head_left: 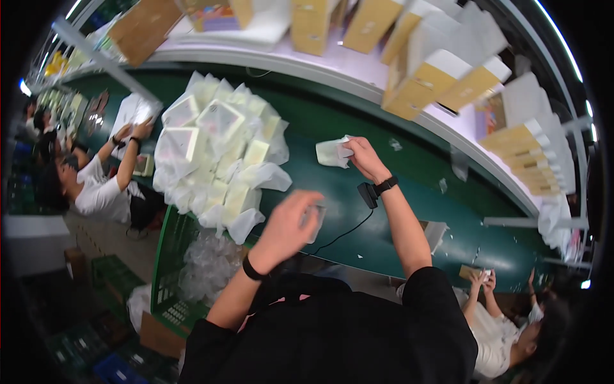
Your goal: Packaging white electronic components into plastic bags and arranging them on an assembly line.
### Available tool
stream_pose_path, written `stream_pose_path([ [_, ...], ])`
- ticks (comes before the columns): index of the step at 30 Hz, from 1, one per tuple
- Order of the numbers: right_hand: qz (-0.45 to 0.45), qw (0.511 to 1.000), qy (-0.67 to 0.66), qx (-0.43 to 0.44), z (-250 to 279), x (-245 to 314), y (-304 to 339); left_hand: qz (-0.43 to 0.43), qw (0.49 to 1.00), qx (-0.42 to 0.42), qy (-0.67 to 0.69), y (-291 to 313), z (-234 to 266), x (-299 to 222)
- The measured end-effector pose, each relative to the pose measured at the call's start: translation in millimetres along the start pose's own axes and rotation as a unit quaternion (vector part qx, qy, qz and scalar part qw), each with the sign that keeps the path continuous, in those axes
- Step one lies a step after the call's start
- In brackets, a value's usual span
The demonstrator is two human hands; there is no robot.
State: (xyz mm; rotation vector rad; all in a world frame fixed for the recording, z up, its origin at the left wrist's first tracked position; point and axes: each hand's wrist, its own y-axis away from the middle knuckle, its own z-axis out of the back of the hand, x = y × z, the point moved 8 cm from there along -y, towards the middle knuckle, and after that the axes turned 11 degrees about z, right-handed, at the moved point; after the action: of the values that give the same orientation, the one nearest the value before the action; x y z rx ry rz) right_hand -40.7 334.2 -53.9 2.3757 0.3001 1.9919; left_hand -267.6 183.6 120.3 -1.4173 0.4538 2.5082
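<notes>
My right hand [363, 159] is closed on one end of a small pale box in a thin translucent bag [332, 153], held over the green conveyor belt. Nearer to me, my left hand [284, 232] is smeared by motion. A greyish translucent piece [316, 224] shows by its fingers; whether the hand grips it, I cannot tell. To the left of both hands rises a big heap of pale boxes in white bags [220, 150].
A green crate [167, 256] with crumpled clear bags [208, 262] stands below the heap. Yellow and white cartons [422, 83] line a shelf [358, 67] beyond the belt [345, 237]. A black cable [342, 237] runs from my right wrist. Co-workers sit left [105, 192] and right [495, 333].
</notes>
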Motion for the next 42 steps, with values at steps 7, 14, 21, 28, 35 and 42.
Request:
stream_pose_path([
  [7, -0.019, 0.976, -0.206, -0.061, 0.4, 174.0, 157.2, -0.194, 0.978, -0.050, -0.061, -54.1, -52.6, -42.7],
  [14, 0.057, 0.900, -0.427, -0.063, 7.3, 247.9, 214.4, -0.099, 0.901, 0.185, 0.379, -48.9, -115.2, -64.7],
  [21, 0.034, 0.899, -0.392, -0.192, -24.9, 248.6, 257.8, -0.168, 0.937, 0.077, 0.296, -46.9, -138.5, -86.4],
  [28, 0.299, 0.911, -0.240, 0.152, -9.8, 276.6, 275.8, -0.110, 0.953, 0.051, 0.278, -28.2, -95.4, -47.9],
  [35, 0.144, 0.914, 0.373, -0.060, -51.7, 218.4, 229.8, -0.043, 0.966, 0.151, 0.206, 5.8, -84.3, -2.6],
  [42, -0.042, 0.970, 0.230, 0.063, -32.8, 146.2, 230.0, 0.038, 0.923, 0.319, 0.210, 13.3, -110.2, 20.5],
])
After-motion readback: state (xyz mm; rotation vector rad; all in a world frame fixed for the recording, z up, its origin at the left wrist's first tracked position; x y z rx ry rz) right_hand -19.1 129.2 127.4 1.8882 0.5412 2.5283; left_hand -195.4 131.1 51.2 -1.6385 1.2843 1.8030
